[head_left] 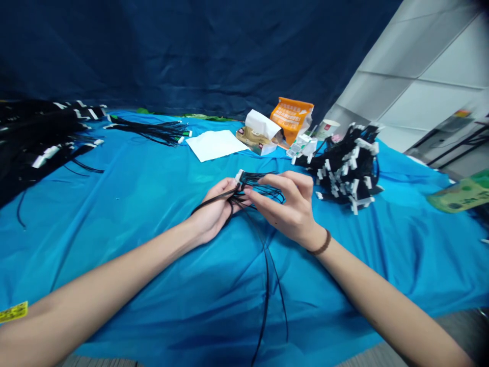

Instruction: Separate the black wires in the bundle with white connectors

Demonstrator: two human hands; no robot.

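While I monitor the head view, I identify the printed items first. An orange pouch (292, 120) at the rear carries rows of pale characters, too blurred for me to read. A yellow label (14, 312) with black print appears at the left edge, also illegible. A green package (460, 193) at the far right bears unreadable dark marks.

Containers: a brown carton (250, 136), with a white part rising from its top, stands just left of the pouch. A white paper cup (329, 128) stands behind the right-hand heap of wire bundles (346, 168); I cannot tell its contents.

The work item is a wire harness (263, 178): many thin black strands ending in a white connector (239, 176). It is held above the blue cover (133, 204), in front of a white sheet (217, 145). Loose strands hang toward the near edge.

My left hand (212, 211) grasps the harness, thumb beside the connector. My right hand (292, 206) has bent fingers, with thumb and index fingertips at the strands; I cannot tell whether they pinch one.
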